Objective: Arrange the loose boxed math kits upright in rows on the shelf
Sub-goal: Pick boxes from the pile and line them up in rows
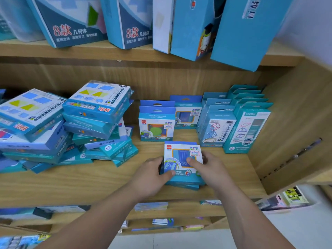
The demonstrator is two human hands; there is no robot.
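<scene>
Wooden shelf (125, 186): a light board, the middle tier, and it carries every kit named below.
Blue heap of flat boxes (62, 126): fills the left half, lying flat and askew with none upright; probably most of the work left.
Tall teal hang-tab boxes (233, 123): stand upright at the far right, in files running back to the wall; this part looks done.
Small blue square kits (157, 124): two short upright files at mid-shelf, just behind the hands.
Small blue kit with a "50" window (183, 159): near the front edge, tilted face-up over at least one similar flat box; not yet stood up.
Left hand (152, 175): grips the kit's left edge, thumb curled onto its lower front.
Right hand (208, 164): holds the right edge, thumb on the face, fingers hidden behind.
</scene>
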